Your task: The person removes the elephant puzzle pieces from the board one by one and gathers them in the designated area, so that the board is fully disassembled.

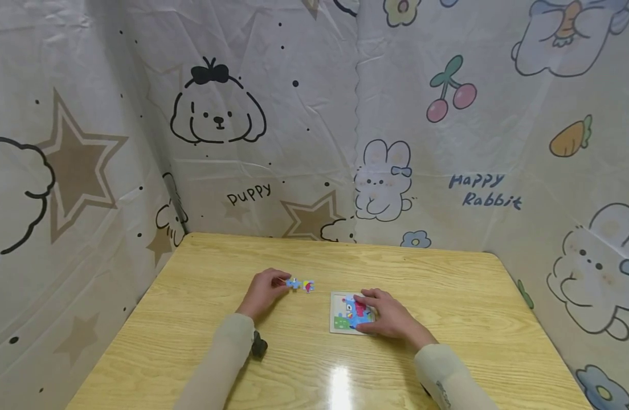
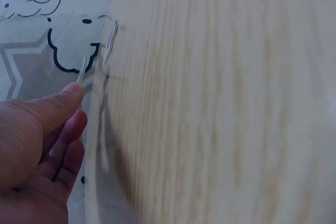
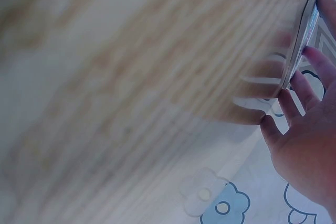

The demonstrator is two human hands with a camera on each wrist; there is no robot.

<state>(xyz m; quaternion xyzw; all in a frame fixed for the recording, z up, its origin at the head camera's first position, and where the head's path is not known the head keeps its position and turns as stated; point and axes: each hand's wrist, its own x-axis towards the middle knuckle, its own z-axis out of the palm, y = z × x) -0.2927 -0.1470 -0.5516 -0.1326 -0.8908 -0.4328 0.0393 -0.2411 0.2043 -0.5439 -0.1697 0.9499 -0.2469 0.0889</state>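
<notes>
My left hand pinches a small blue jigsaw piece between thumb and fingers. In the left wrist view that piece shows edge-on above the thumb tip of the hand. Just right of it on the table lies another jigsaw piece, coloured red, yellow and blue. A square puzzle board with a blue, red and green picture lies further right, partly filled. Over its right side rests my right hand, fingers spread, covering part of it. The right wrist view has fingertips touching the board's edge.
The wooden table stretches around the board, with a bright reflection near its front. Printed cloth hangs behind and at both sides. A black object sits by the left wrist.
</notes>
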